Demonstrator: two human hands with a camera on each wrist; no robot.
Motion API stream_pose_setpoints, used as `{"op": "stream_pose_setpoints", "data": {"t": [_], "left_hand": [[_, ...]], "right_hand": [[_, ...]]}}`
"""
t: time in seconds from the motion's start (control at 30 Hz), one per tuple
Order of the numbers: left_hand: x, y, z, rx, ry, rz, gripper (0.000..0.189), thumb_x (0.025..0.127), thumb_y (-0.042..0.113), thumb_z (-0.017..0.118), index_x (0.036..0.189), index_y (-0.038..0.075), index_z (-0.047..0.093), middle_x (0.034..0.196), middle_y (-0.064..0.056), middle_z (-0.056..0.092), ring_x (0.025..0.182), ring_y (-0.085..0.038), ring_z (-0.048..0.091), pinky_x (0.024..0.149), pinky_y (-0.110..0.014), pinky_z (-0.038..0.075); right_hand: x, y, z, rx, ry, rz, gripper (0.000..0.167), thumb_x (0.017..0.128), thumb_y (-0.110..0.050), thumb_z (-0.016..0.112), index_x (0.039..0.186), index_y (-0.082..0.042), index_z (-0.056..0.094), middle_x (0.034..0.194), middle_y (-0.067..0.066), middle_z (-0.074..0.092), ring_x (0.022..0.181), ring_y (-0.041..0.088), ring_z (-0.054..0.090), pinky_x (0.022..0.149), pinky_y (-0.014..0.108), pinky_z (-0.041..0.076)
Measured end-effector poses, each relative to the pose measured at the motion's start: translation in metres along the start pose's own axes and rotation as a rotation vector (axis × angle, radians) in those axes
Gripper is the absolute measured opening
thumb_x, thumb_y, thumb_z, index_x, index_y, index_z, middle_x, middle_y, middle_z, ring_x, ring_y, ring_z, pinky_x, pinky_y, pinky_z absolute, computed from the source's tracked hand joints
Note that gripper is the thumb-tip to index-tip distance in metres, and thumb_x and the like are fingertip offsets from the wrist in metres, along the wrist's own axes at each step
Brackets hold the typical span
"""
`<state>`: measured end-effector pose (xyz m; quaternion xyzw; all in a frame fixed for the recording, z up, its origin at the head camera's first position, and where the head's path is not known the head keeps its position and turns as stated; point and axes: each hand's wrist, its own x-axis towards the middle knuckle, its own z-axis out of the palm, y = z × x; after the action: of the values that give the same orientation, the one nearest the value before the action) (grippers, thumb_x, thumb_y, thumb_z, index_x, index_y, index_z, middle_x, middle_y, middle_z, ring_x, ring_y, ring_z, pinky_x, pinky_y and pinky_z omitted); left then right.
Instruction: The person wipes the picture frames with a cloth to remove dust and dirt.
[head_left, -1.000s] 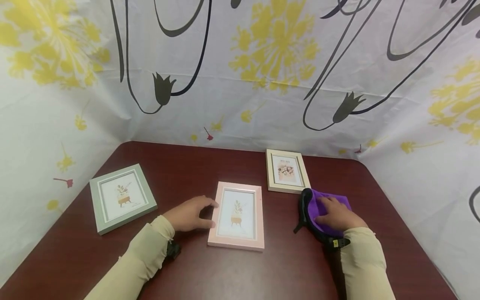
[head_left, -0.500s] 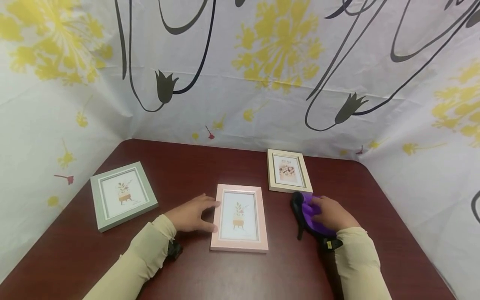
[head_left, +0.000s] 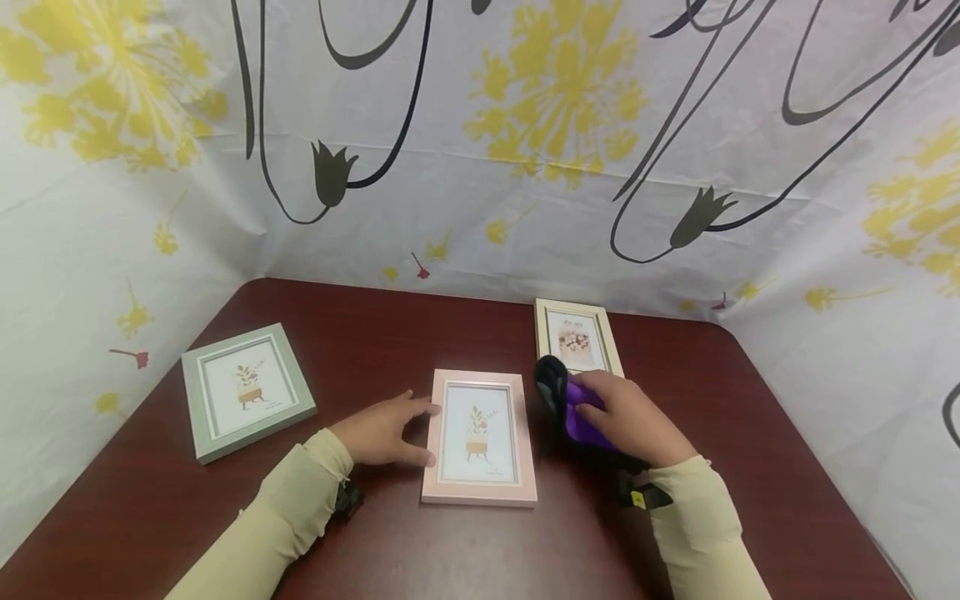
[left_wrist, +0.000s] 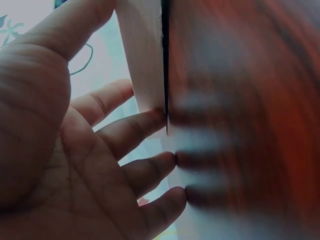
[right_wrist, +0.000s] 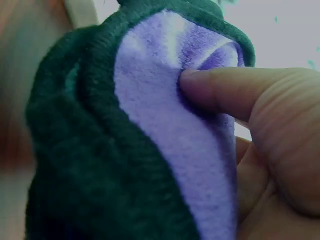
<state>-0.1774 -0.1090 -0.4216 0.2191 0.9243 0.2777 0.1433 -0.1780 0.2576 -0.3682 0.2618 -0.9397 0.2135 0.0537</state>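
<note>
In the head view a pink picture frame (head_left: 527,450) lies face up on the dark red table. My left hand (head_left: 378,429) is at its left edge, with thumb and fingers spread. In the left wrist view the fingertips reach the side of the pink frame (left_wrist: 145,55) and the tabletop. My right hand (head_left: 637,421) holds a bunched cloth (head_left: 585,418), purple on one face and dark green or black on the other, just right of the pink frame. My thumb presses into the purple face of the cloth (right_wrist: 150,95) in the right wrist view; the other fingers are mostly hidden.
A cream picture frame (head_left: 543,337) lies at the back, its lower part close behind the cloth. To the left is a green picture frame (head_left: 197,408), turned at an angle. A white patterned curtain (head_left: 420,208) surrounds the table (head_left: 360,317) at the back and sides.
My right hand has carried the cloth leftward, closer to the pink frame. The left hand stays at the frame's left edge, and the pink frame hardly differs in position.
</note>
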Motion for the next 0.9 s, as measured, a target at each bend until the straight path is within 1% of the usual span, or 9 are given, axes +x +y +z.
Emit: {"op": "stream_pose_setpoints", "data": {"t": [0.1, 0.17, 0.2, 0.27, 0.33, 0.43, 0.53, 0.67, 0.9], "left_hand": [[0.000, 0.001, -0.001, 0.011, 0.000, 0.007, 0.075, 0.077, 0.044, 0.083, 0.141, 0.017, 0.056, 0.147, -0.008, 0.050, 0.146, -0.034, 0.029, 0.112, -0.050, 0.034], [0.000, 0.000, -0.002, 0.012, -0.001, 0.024, 0.076, 0.077, 0.046, 0.083, 0.141, 0.016, 0.056, 0.147, -0.009, 0.050, 0.145, -0.035, 0.029, 0.111, -0.051, 0.034], [0.000, 0.000, -0.003, 0.011, -0.002, 0.036, 0.076, 0.077, 0.047, 0.082, 0.141, 0.016, 0.056, 0.147, -0.010, 0.050, 0.145, -0.036, 0.030, 0.111, -0.052, 0.034], [-0.001, -0.001, -0.003, 0.011, -0.003, 0.054, 0.076, 0.078, 0.049, 0.082, 0.141, 0.016, 0.056, 0.147, -0.011, 0.050, 0.144, -0.037, 0.030, 0.111, -0.053, 0.034], [-0.001, -0.001, -0.004, 0.010, -0.009, 0.063, 0.077, 0.078, 0.050, 0.081, 0.142, 0.016, 0.055, 0.148, -0.011, 0.049, 0.144, -0.038, 0.029, 0.112, -0.053, 0.033], [-0.001, -0.001, -0.003, 0.013, -0.015, 0.068, 0.078, 0.079, 0.051, 0.080, 0.143, 0.015, 0.054, 0.148, -0.012, 0.049, 0.144, -0.039, 0.029, 0.112, -0.054, 0.032], [-0.001, 0.001, -0.004, 0.019, -0.018, 0.066, 0.078, 0.079, 0.052, 0.079, 0.143, 0.015, 0.054, 0.148, -0.012, 0.049, 0.144, -0.039, 0.029, 0.111, -0.055, 0.033], [-0.002, 0.003, -0.004, 0.023, -0.022, 0.052, 0.078, 0.079, 0.051, 0.079, 0.143, 0.015, 0.054, 0.149, -0.012, 0.048, 0.145, -0.038, 0.029, 0.111, -0.054, 0.033], [-0.003, 0.003, -0.005, 0.032, -0.024, 0.020, 0.076, 0.079, 0.051, 0.080, 0.143, 0.019, 0.054, 0.150, -0.013, 0.046, 0.145, -0.036, 0.029, 0.111, -0.053, 0.034]], "right_hand": [[0.005, -0.028, 0.009, -0.005, -0.010, -0.108, 0.037, 0.087, -0.002, 0.072, 0.123, -0.011, 0.067, 0.111, 0.002, 0.068, 0.104, 0.019, 0.063, 0.091, 0.042, 0.052], [0.007, -0.045, 0.019, -0.001, -0.057, -0.172, 0.043, 0.086, -0.001, 0.071, 0.128, -0.008, 0.064, 0.115, 0.005, 0.066, 0.107, 0.021, 0.062, 0.093, 0.041, 0.052], [0.007, -0.052, 0.025, 0.002, -0.098, -0.185, 0.045, 0.087, -0.002, 0.070, 0.131, -0.006, 0.063, 0.120, 0.008, 0.065, 0.112, 0.023, 0.061, 0.095, 0.042, 0.051], [0.006, -0.062, 0.038, -0.016, -0.190, -0.185, 0.046, 0.089, -0.006, 0.068, 0.135, -0.003, 0.059, 0.130, 0.016, 0.059, 0.122, 0.031, 0.055, 0.101, 0.047, 0.047], [0.004, -0.070, 0.049, -0.044, -0.280, -0.150, 0.047, 0.092, -0.010, 0.065, 0.137, -0.001, 0.057, 0.142, 0.026, 0.049, 0.134, 0.044, 0.043, 0.108, 0.054, 0.038], [0.003, -0.075, 0.057, -0.097, -0.356, -0.087, 0.052, 0.095, -0.017, 0.063, 0.143, 0.000, 0.051, 0.151, 0.033, 0.033, 0.140, 0.054, 0.024, 0.112, 0.060, 0.026], [0.003, -0.075, 0.061, -0.106, -0.356, -0.047, 0.052, 0.097, -0.019, 0.061, 0.144, 0.000, 0.050, 0.153, 0.033, 0.029, 0.141, 0.056, 0.020, 0.113, 0.060, 0.024], [0.006, -0.074, 0.064, -0.121, -0.330, -0.040, 0.053, 0.098, -0.019, 0.061, 0.144, 0.002, 0.048, 0.153, 0.035, 0.027, 0.139, 0.057, 0.022, 0.112, 0.061, 0.025], [0.024, -0.068, 0.070, -0.147, -0.334, -0.021, 0.054, 0.098, -0.020, 0.061, 0.145, 0.003, 0.046, 0.152, 0.038, 0.026, 0.139, 0.059, 0.020, 0.112, 0.063, 0.022]]}}
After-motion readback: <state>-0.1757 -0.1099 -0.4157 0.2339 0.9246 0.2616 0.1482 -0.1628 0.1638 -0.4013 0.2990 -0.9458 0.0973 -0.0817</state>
